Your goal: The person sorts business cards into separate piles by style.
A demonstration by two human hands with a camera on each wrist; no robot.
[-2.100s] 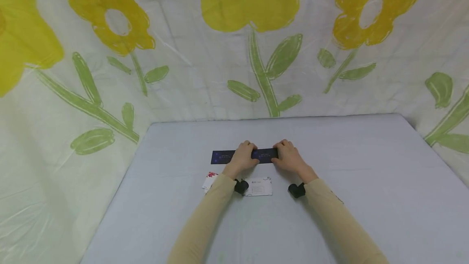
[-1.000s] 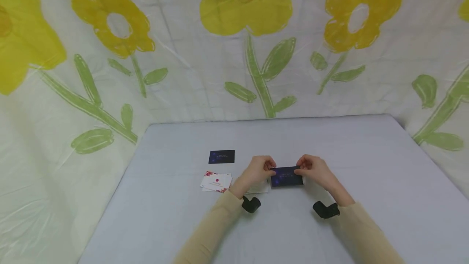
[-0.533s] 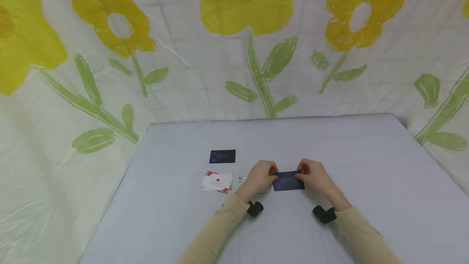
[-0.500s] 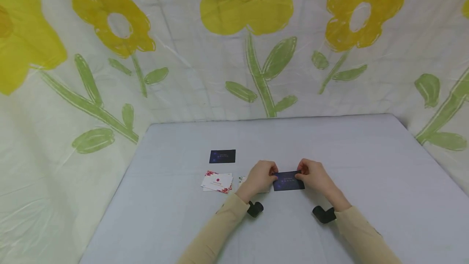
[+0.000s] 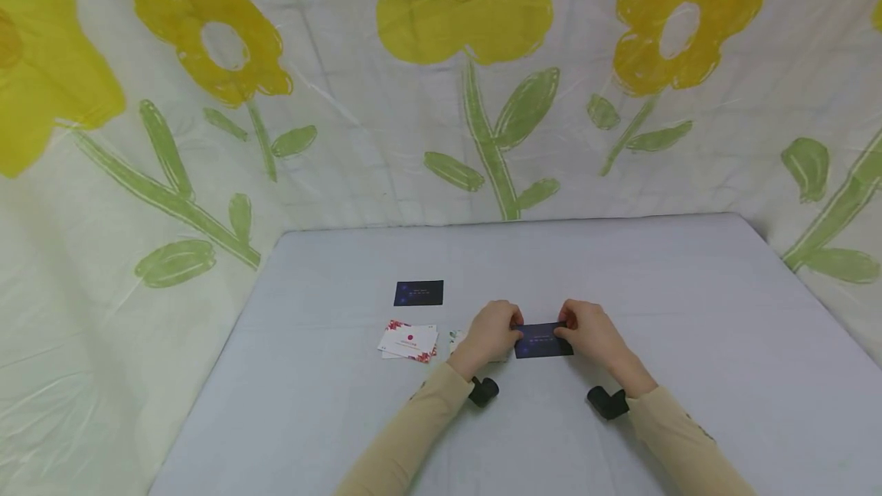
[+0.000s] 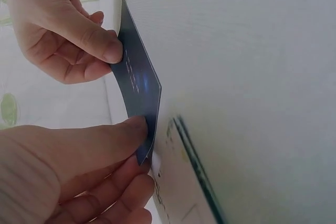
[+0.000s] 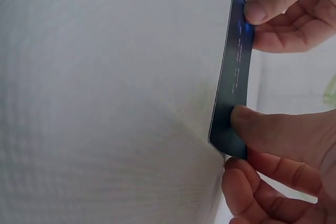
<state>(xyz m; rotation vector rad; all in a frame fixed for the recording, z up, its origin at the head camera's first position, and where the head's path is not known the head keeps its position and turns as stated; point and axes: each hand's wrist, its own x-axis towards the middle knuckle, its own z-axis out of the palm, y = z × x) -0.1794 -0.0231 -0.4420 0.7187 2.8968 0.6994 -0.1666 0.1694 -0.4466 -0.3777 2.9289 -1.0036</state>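
A dark blue business card [image 5: 543, 341] with small light print spans the space between both hands. My left hand [image 5: 491, 331] pinches its left end, thumb on the printed face and fingers behind. At the other end my right hand [image 5: 591, 334] pinches it in the same way. Both wrist views show the card [image 6: 137, 77] [image 7: 231, 82] bent slightly, its lower edge close over the tabletop. Partly hidden under my left hand lies a stack of white cards [image 6: 181, 182] with a dark green edge.
Left of my hands, white cards with red flowers [image 5: 408, 343] lie overlapped on the pale table [image 5: 276, 404]. Behind them lies another dark blue card [image 5: 418, 293]. A curtain with yellow flowers [image 5: 386, 174] hangs along the table's back edge.
Both hands have drawn one dark card from the back of the table toward the front right, beside the white stack. The other dark card stayed behind. Over the last half second little has moved.
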